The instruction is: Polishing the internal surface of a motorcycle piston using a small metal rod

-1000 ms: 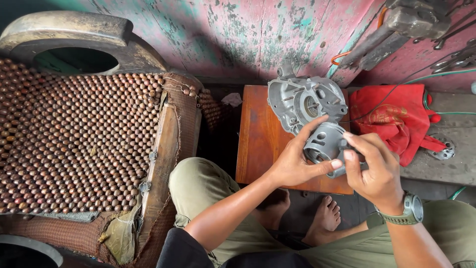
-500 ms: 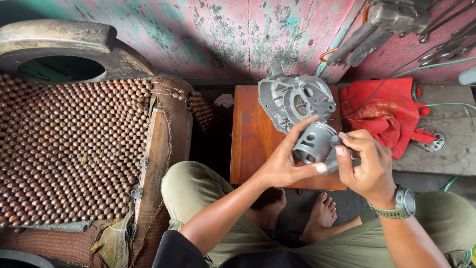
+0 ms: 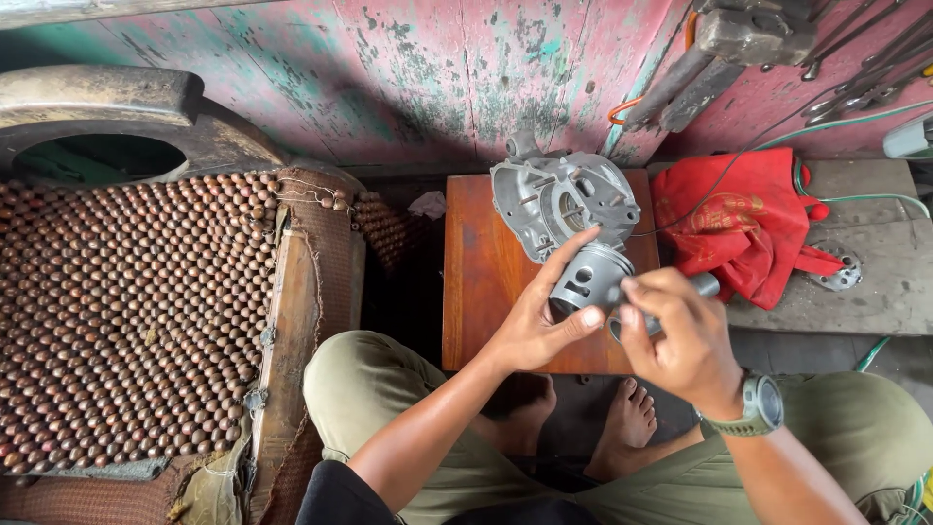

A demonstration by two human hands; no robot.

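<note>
— What is different from half a second ago?

— Very little. My hands stay at the same place over the desk, and the piston sits a bit lower between them. My right fingers now cover more of its near end.

— What does the left hand do?

— It is closed around the grey metal piston. The thumb presses at the near side and the forefinger stretches up along the far side.

— And the right hand?

— Its fingers are bent and pinch at the piston's right end, where a short grey pin sticks out. If the fingers grip the pin itself or only the piston, I cannot tell; they hide that part.

— Where is the piston exactly?

— In the air, held just above the small brown wooden desk, in front of the grey engine casing that lies on the far part of the desk.

— What else is around?

— A red cloth lies to the right of the desk on a grey slab. A mat of brown wooden beads is on the left. I wear a grey wristwatch on my right wrist, and my bare feet are below the desk.
</note>
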